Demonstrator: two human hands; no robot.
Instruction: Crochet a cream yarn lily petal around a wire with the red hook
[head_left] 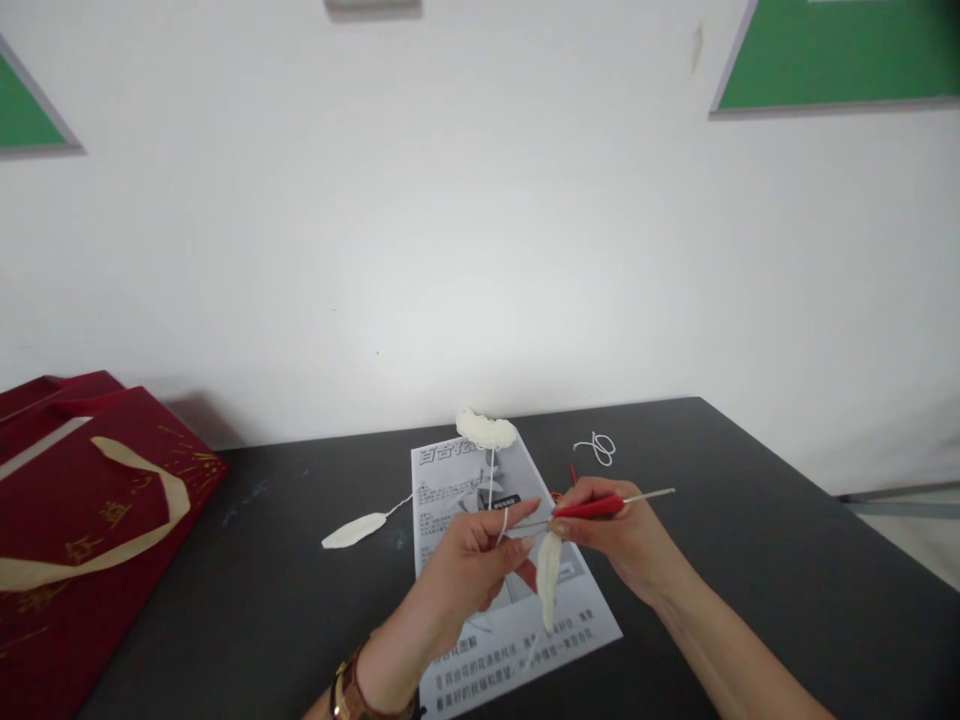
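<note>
- We take this for a classroom or activity room set up for handicraft, and we place everything by the dark table (750,560).
- Behind the table rises a plain white wall (450,250). High above the table's left end hangs a green board (22,115) in a grey frame, and another board (840,50) hangs above its right end.
- At the table's middle lies a printed instruction sheet (517,640) with pictures and Chinese text.
- Over the table's middle we see a red-handled crochet hook (592,507) and a half-made petal (548,590); a finished white petal (352,530) lies on the table.
- On the table's left end stands a red gift bag (75,480).
</note>
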